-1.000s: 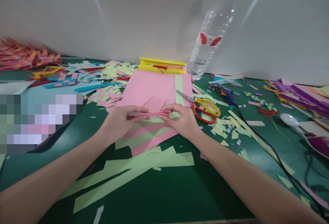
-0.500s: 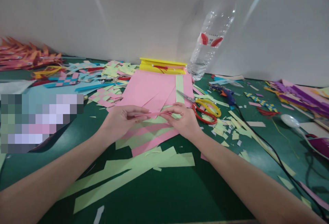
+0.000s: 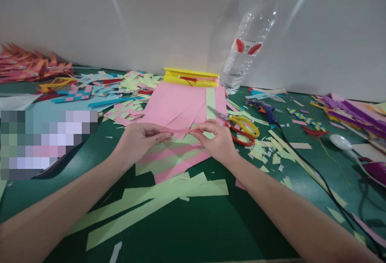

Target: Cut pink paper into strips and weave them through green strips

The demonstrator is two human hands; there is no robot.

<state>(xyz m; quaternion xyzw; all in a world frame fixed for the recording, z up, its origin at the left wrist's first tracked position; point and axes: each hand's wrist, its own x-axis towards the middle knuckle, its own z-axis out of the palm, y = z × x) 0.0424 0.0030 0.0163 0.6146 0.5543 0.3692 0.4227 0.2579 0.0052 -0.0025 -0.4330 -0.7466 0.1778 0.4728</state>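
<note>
Between my hands a narrow pink paper strip (image 3: 181, 131) is stretched level, a little above the papers. My left hand (image 3: 144, 136) pinches its left end and my right hand (image 3: 215, 136) pinches the right end. Behind them lie pink paper sheets (image 3: 169, 102), with a pale green strip (image 3: 210, 99) on top at the right. Scissors with red and yellow handles (image 3: 245, 128) rest just right of my right hand, their blades partly over the pink sheets. Below my hands, pink and green strips (image 3: 181, 158) overlap on the table.
Long green strips (image 3: 157, 198) lie on the green table (image 3: 193, 235). A tall plastic bottle (image 3: 250, 46) stands by the wall. At the right are a glue gun (image 3: 261, 108) with a black cord and a white spoon (image 3: 340, 141). Paper scraps (image 3: 141, 81) and a pixelated object (image 3: 48, 146) are at the left.
The pink strip, curved half a second ago, is now straight between my fingers. My left fingers have shifted slightly along it. Everything on the table has stayed in place.
</note>
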